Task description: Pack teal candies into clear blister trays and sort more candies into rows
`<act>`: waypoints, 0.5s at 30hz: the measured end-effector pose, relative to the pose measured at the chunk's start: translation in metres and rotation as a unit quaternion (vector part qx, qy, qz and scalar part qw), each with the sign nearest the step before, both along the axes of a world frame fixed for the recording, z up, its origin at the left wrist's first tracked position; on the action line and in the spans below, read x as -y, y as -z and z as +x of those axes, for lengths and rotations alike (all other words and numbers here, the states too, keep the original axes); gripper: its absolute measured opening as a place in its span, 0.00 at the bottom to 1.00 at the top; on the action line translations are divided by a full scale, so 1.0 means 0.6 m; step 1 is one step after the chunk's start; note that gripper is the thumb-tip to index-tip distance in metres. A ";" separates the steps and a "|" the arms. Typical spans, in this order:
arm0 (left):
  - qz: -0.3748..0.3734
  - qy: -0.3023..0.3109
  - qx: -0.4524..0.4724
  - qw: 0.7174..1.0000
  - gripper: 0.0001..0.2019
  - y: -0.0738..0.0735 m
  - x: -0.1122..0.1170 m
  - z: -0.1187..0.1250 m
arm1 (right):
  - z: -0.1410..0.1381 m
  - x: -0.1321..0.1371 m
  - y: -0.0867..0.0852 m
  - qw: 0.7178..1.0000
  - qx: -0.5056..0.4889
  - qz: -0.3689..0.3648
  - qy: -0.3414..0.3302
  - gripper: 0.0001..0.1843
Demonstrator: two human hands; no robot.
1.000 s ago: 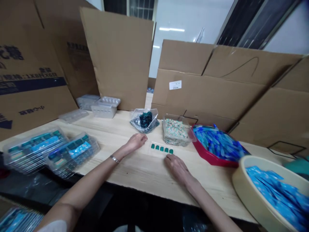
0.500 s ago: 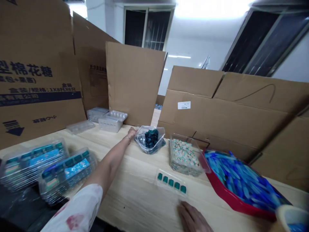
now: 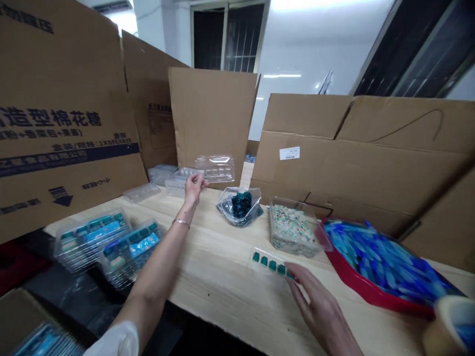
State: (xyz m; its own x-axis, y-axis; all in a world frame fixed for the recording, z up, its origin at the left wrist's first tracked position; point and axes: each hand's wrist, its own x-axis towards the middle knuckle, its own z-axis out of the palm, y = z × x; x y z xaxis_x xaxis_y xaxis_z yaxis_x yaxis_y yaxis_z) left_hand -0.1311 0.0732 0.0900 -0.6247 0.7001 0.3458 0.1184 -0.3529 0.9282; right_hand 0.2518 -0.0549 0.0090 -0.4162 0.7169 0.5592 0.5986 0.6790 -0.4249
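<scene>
My left hand [image 3: 195, 190] reaches over the far left of the table, its fingers pinching the edge of a clear plastic tray [image 3: 218, 169] that is raised and tilted. Just below it stands a stack of similar clear trays [image 3: 176, 185]. My right hand [image 3: 315, 301] is at the right end of another clear tray [image 3: 256, 269] lying on the table, thumb and fingertips closed on that end. A row of teal wrapped pieces [image 3: 272, 265] sits in this tray, the rightmost partly covered by my fingers. Behind it is an open plastic bag of dark teal pieces [image 3: 241, 205].
A clear tub of small printed packets [image 3: 293, 222] stands right of the bag. Farther right, a red basin [image 3: 356, 284] holds many blue strips. Stacks of filled trays [image 3: 92, 237] lie at left. Cardboard panels [image 3: 213, 118] wall the back. A tape roll [image 3: 445, 321] is at lower right.
My left hand has moved from beside the bag to the tray stack and lifted a clear tray. My right hand has moved forward onto the tray of teal pieces. The view has swung slightly left.
</scene>
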 end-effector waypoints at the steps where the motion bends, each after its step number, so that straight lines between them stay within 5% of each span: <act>1: 0.024 0.016 -0.001 1.000 0.16 0.002 0.020 0.017 | -0.014 -0.001 -0.024 0.997 -0.056 -0.049 0.005 0.20; 4: 0.127 0.136 -0.037 0.982 0.16 0.018 0.088 0.082 | -0.046 -0.001 -0.098 0.939 -0.271 -0.212 -0.021 0.28; 8: 0.122 0.248 -0.187 0.943 0.08 0.043 0.160 0.155 | -0.053 0.001 -0.148 0.823 -0.423 -0.370 -0.083 0.25; 12: 0.133 0.343 -0.225 0.902 0.02 0.064 0.181 0.194 | -0.038 0.011 -0.121 0.767 -0.497 -0.402 -0.053 0.23; 15: 0.104 0.391 -0.035 0.914 0.17 0.082 0.182 0.220 | -0.029 0.020 -0.079 0.737 -0.565 -0.371 -0.020 0.29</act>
State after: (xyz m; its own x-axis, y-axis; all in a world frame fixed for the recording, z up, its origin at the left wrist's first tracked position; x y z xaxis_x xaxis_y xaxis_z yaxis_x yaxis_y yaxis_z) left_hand 0.0012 -0.0361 0.0406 0.0672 0.8378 0.5419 -0.1877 -0.5228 0.8315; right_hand 0.2346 -0.0670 0.0563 -0.0142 0.9996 0.0247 -0.4359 0.0160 -0.8999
